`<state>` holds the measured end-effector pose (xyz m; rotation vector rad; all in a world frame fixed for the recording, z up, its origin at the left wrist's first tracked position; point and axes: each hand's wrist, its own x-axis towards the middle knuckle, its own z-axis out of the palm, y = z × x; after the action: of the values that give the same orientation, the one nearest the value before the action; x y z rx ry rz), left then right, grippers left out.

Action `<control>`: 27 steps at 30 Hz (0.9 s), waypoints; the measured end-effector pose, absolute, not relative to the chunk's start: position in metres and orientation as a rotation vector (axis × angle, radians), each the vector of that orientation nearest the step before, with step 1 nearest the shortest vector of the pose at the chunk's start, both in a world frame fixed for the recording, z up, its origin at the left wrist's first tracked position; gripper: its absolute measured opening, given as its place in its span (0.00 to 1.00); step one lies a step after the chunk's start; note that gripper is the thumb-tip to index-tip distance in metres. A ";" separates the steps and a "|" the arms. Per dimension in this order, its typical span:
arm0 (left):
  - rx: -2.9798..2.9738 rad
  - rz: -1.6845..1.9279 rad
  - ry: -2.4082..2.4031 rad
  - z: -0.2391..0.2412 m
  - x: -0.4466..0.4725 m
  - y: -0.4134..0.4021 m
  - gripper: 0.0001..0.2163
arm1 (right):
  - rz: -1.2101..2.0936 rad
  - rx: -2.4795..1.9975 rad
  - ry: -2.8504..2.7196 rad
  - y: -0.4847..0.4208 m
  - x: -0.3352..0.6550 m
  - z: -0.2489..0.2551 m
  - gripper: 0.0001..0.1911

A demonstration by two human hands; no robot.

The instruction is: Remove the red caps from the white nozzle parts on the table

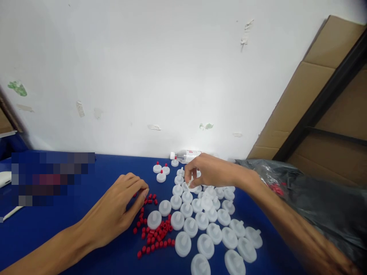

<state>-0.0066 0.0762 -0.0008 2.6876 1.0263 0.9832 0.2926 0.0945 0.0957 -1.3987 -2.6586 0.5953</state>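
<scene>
My left hand (117,208) rests on the blue table (71,233) with its fingers curled together just above a scatter of small red caps (156,233); whether they pinch one is hidden. My right hand (208,171) reaches over a spread of white round plastic lids (200,219), its fingertips pinched on a white lid at the far end of the group. Three white lids with red caps fitted (161,171) stand apart at the back, left of my right hand.
A clear plastic bottle (185,156) lies on its side against the white wall. A dark plastic bag (315,198) holding red pieces lies at the right. Cardboard and a black frame (321,107) lean at the right. A blurred patch covers the left.
</scene>
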 end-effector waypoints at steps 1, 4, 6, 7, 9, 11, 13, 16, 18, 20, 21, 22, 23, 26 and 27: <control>2.688 0.986 1.026 -0.001 -0.007 0.076 0.10 | 0.607 -1.418 -2.661 0.095 0.293 0.096 0.03; 2.677 0.997 1.044 -0.001 -0.006 0.076 0.11 | 0.642 -1.476 -2.657 0.095 0.296 0.098 0.04; 2.670 1.001 1.049 -0.001 -0.005 0.075 0.11 | 0.670 -1.503 -2.651 0.095 0.297 0.098 0.05; 2.669 1.002 1.048 0.000 -0.005 0.074 0.12 | 0.682 -1.512 -2.649 0.095 0.298 0.098 0.05; 2.668 1.003 1.046 0.001 -0.005 0.074 0.12 | 0.699 -1.521 -2.649 0.094 0.297 0.098 0.05; 2.671 1.005 1.043 0.001 -0.005 0.073 0.12 | 0.706 -1.523 -2.653 0.094 0.296 0.096 0.05; 2.676 1.006 1.043 0.002 -0.005 0.073 0.11 | 0.713 -1.524 -2.663 0.094 0.295 0.094 0.05; 2.688 1.001 1.042 0.002 -0.005 0.074 0.11 | 0.727 -1.522 -2.683 0.095 0.295 0.092 0.04; 2.698 0.988 1.042 0.001 -0.006 0.074 0.11 | 0.717 -1.512 -2.695 0.095 0.296 0.093 0.04; 2.710 0.974 1.042 0.000 -0.006 0.075 0.11 | 0.663 -1.492 -2.694 0.095 0.297 0.094 0.03; 2.716 0.967 1.043 -0.001 -0.007 0.076 0.11 | 0.613 -1.479 -2.683 0.095 0.297 0.095 0.03; 2.724 0.961 1.040 -0.002 -0.008 0.077 0.11 | 0.548 -1.463 -2.666 0.096 0.297 0.095 0.04; 2.733 0.952 1.034 -0.003 -0.008 0.079 0.11 | 0.476 -1.445 -2.642 0.096 0.297 0.095 0.06; 2.764 0.927 1.003 -0.005 -0.010 0.082 0.11 | 0.280 -1.386 -2.568 0.100 0.294 0.088 0.15; 2.773 0.922 0.992 -0.006 -0.010 0.083 0.11 | 0.239 -1.367 -2.553 0.102 0.293 0.084 0.18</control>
<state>-0.0100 0.0830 -0.0061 2.7730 0.9920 0.9222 0.2930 0.1016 0.0840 -1.3673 -2.5532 0.2389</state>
